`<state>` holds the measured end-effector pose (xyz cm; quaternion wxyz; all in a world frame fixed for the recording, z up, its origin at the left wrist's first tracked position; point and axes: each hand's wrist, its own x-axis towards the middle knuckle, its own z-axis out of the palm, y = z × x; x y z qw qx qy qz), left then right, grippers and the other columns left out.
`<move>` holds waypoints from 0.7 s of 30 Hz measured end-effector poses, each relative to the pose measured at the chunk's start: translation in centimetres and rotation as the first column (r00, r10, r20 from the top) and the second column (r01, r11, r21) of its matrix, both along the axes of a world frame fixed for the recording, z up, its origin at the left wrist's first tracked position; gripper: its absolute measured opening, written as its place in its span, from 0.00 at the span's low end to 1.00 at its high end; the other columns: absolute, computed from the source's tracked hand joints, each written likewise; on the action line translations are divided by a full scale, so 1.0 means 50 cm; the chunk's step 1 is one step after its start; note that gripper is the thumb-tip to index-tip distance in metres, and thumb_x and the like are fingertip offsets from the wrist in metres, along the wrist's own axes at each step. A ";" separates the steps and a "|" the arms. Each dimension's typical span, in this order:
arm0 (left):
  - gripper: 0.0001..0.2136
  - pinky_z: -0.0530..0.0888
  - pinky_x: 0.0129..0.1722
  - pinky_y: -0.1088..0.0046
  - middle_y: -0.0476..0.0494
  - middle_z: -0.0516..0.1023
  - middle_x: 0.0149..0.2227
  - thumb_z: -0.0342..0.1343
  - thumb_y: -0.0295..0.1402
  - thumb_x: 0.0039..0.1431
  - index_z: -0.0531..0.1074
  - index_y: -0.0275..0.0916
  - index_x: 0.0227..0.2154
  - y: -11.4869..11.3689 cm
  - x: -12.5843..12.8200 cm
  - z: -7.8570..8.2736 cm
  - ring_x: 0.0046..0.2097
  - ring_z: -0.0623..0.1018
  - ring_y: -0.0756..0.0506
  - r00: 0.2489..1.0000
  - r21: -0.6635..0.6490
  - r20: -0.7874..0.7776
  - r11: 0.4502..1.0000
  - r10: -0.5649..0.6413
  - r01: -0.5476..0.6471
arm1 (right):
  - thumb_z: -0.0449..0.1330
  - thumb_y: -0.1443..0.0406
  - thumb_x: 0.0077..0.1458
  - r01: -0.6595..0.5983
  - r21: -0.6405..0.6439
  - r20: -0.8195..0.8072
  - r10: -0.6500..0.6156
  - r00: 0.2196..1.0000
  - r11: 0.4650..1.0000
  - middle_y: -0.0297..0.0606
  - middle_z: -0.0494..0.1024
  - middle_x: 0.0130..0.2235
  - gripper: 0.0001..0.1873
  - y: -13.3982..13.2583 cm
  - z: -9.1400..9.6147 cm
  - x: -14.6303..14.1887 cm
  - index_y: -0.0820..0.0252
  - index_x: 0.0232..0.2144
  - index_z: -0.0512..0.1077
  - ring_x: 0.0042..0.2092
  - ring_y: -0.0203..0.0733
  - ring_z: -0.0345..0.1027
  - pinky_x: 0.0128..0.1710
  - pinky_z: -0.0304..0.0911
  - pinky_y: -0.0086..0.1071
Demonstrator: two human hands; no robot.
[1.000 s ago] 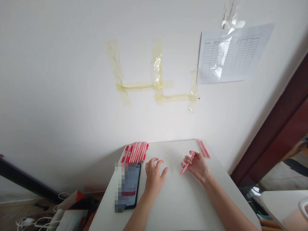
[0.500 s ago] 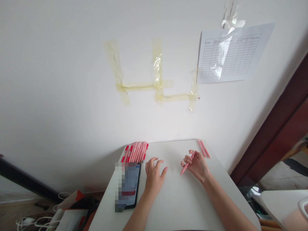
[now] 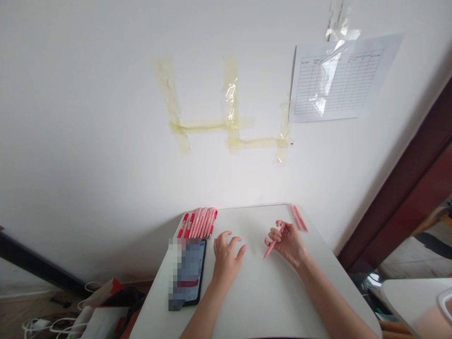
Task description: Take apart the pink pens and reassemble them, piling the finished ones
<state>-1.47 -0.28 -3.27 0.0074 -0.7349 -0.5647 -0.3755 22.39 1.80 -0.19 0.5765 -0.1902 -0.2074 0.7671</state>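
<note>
Pen [image 3: 272,245] gripped in our right hand [image 3: 288,244]; our left hand [image 3: 226,258] rests spread, empty, on surface [image 3: 268,296] beside phone [image 3: 193,273].

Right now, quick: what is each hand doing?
Left hand: open, fingers spread, holding nothing.
Right hand: closed on a pink pen.

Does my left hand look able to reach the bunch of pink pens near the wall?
Likely yes. The left hand lies open, the pink pens just ahead to its left, only bare table between them; the phone sits off that path.
</note>
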 end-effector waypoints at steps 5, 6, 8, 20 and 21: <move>0.08 0.69 0.58 0.46 0.39 0.69 0.52 0.56 0.39 0.62 0.77 0.45 0.40 0.000 -0.001 -0.002 0.56 0.71 0.38 1.000 0.014 -0.003 1.000 0.006 -0.006 | 0.58 0.55 0.59 -0.015 -0.008 -0.026 0.015 1.000 1.000 0.25 0.58 0.23 0.09 0.001 -0.005 0.001 0.53 0.32 0.69 0.25 0.32 0.50 0.40 0.67 0.42; 0.08 0.69 0.58 0.46 0.39 0.69 0.52 0.56 0.39 0.62 0.77 0.45 0.40 0.000 0.000 -0.002 0.56 0.71 0.38 1.000 0.018 -0.004 1.000 0.006 -0.006 | 0.58 0.54 0.60 -0.020 -0.008 -0.027 0.020 0.999 1.000 0.25 0.58 0.24 0.11 0.001 -0.006 0.001 0.53 0.33 0.70 0.25 0.33 0.51 0.40 0.68 0.42; 0.08 0.69 0.58 0.46 0.39 0.69 0.52 0.57 0.39 0.61 0.77 0.45 0.40 0.000 0.000 -0.002 0.56 0.71 0.38 1.000 0.023 -0.008 1.000 0.005 -0.005 | 0.58 0.51 0.60 -0.027 -0.009 -0.028 0.027 0.999 1.000 0.26 0.60 0.24 0.13 0.002 -0.007 0.001 0.53 0.34 0.70 0.26 0.33 0.52 0.41 0.68 0.43; 0.08 0.69 0.57 0.47 0.39 0.69 0.51 0.56 0.38 0.61 0.77 0.45 0.39 0.001 0.000 -0.003 0.55 0.70 0.38 1.000 0.035 -0.012 0.999 0.009 -0.009 | 0.65 0.67 0.53 0.054 -0.007 0.094 -0.053 0.994 0.999 0.28 0.70 0.30 0.18 0.000 -0.005 0.000 0.55 0.48 0.72 0.30 0.33 0.64 0.48 0.73 0.47; 0.08 0.69 0.58 0.47 0.39 0.68 0.51 0.56 0.38 0.61 0.77 0.45 0.40 0.001 0.000 -0.003 0.56 0.70 0.38 1.000 0.029 -0.011 1.000 0.008 -0.008 | 0.66 0.68 0.52 0.063 0.000 0.124 -0.062 0.990 0.998 0.28 0.70 0.31 0.21 0.000 -0.005 -0.001 0.55 0.49 0.72 0.31 0.33 0.65 0.49 0.74 0.48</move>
